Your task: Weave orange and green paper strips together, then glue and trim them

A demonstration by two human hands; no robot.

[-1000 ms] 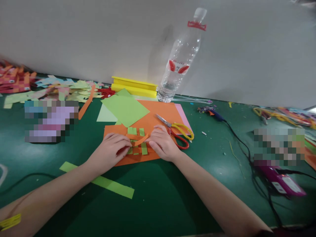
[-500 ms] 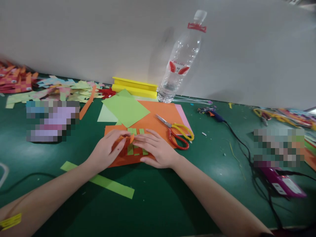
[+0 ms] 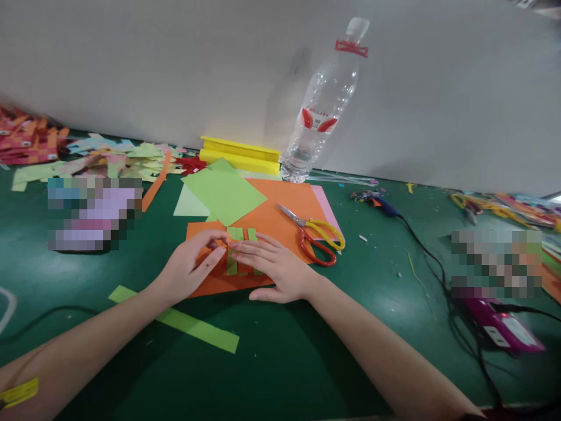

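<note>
An orange paper sheet (image 3: 210, 286) cut into strips lies in front of me, with several light green paper strips (image 3: 231, 268) woven through it. At its left part, my left hand (image 3: 193, 263) curls thumb and fingers around a raised orange paper strip (image 3: 228, 240). My right hand (image 3: 280, 266) lies flat over the right part of the weave, fingers stretched to the left and thumb apart. Its fingertips touch the green strips close to the left hand. A loose green paper strip (image 3: 199, 330) rests on the table below, partly under my left forearm.
Scissors (image 3: 302, 222) with red and yellow handles lie right of my hands on orange paper (image 3: 289, 196). Behind are a green sheet (image 3: 223, 190), a yellow folded piece (image 3: 241, 158) and a plastic bottle (image 3: 324, 105). A purple power strip (image 3: 495, 321) with cables lies right.
My right hand's fingers have slid slightly left and its thumb has spread lower. The raised orange strip has shifted left toward my left hand, which stays nearly in place.
</note>
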